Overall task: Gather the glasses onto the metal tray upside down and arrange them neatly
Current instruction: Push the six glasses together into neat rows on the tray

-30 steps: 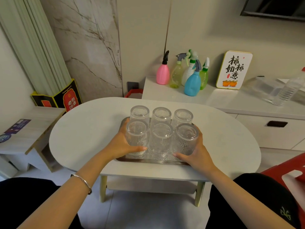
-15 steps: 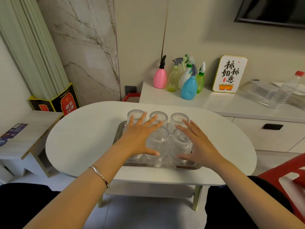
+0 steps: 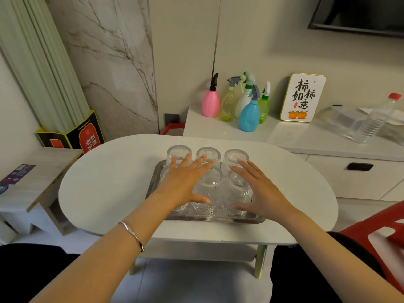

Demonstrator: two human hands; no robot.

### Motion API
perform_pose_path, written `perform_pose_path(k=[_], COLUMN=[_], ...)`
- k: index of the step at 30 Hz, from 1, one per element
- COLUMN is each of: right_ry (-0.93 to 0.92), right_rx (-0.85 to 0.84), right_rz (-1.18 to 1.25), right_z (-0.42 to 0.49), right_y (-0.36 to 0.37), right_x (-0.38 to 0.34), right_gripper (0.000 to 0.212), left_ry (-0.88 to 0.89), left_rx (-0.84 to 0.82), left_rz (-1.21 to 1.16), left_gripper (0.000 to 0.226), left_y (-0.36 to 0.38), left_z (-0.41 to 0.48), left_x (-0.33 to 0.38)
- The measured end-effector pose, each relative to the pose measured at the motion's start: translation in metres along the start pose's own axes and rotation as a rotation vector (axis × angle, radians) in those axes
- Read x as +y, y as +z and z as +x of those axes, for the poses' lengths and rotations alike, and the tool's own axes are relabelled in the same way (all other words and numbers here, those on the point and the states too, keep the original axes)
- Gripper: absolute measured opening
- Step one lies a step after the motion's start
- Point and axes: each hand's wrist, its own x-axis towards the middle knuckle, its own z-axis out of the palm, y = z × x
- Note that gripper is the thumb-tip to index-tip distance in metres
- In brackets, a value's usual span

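Several clear ribbed glasses point(image 3: 208, 189) stand upside down in two rows of three on a metal tray point(image 3: 209, 218) in the middle of a white oval table point(image 3: 105, 182). My left hand point(image 3: 183, 182) lies flat with fingers spread over the front left glass, hiding most of it. My right hand point(image 3: 260, 191) is spread flat beside and above the front right glass point(image 3: 237, 193). Neither hand grips anything. The back row point(image 3: 207, 154) shows beyond my fingertips.
Behind the table a white cabinet point(image 3: 284, 136) carries several spray bottles point(image 3: 249, 112), a framed sign point(image 3: 302, 97), a plastic bottle point(image 3: 373, 121) and a clear container. A low side table point(image 3: 32, 180) is at the left, a red stool point(image 3: 384, 232) at the right.
A second ago both hands clasped the sides of the front glasses. They have let go, lifted and spread flat over the glasses, where they stay now.
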Motion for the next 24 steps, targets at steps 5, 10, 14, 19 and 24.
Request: perform_pose_path(k=[5, 10, 14, 19, 24], right_ry=[0.003, -0.013, -0.026, -0.034, -0.032], right_rx=[-0.023, -0.052, -0.129, -0.152, -0.164], right_rz=[-0.013, 0.017, -0.029, -0.018, 0.008], right_z=[0.003, 0.011, 0.017, 0.018, 0.019], right_y=[-0.004, -0.013, -0.013, -0.010, -0.011], right_x=[0.000, -0.003, -0.005, -0.003, 0.000], right_gripper=[0.100, 0.105, 0.106, 0.107, 0.108], left_ry=[0.023, -0.104, -0.126, -0.137, -0.167], left_rx=[0.014, -0.170, -0.259, -0.220, -0.188], left_rz=[-0.119, -0.187, -0.242, -0.286, -0.308], left_gripper=[0.118, 0.134, 0.134, 0.125, 0.122], left_y=[-0.011, -0.027, -0.022, -0.018, -0.016], left_z=[-0.004, -0.006, -0.007, -0.009, -0.010], left_x=[-0.012, -0.044, -0.045, -0.041, -0.038])
